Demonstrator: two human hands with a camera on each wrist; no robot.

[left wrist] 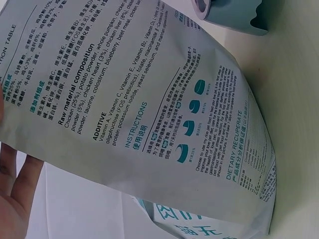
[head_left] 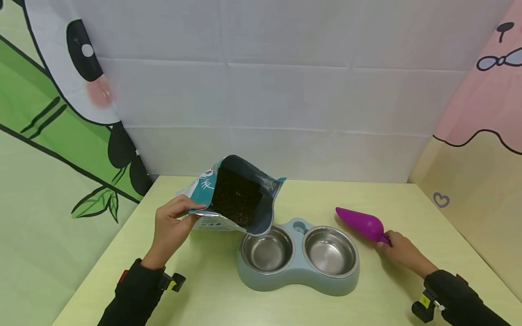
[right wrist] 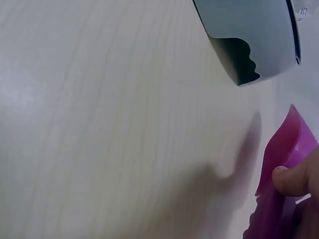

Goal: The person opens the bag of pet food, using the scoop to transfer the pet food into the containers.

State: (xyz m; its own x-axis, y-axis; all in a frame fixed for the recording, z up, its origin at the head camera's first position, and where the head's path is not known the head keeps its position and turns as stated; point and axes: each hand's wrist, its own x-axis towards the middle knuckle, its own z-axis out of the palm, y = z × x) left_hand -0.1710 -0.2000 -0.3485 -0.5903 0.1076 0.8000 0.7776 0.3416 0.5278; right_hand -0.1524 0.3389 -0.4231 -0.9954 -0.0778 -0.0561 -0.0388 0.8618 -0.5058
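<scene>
My left hand pinches the near edge of a pet food bag, which tilts with its wide mouth facing me. Dark brown kibble shows inside it. In the left wrist view, the printed back of the bag fills most of the picture. On the right, my right hand grips the handle of a purple scoop, held above the table and pointing to the back left. The right wrist view shows the thumb pressed on the scoop. Whether the scoop holds anything is hidden.
A blue-grey double feeder stands mid-table, with a left steel bowl and a right steel bowl, both bare inside. The bag's lower lip overhangs the left bowl's back rim. Behind the pale table rises a cloth-covered wall.
</scene>
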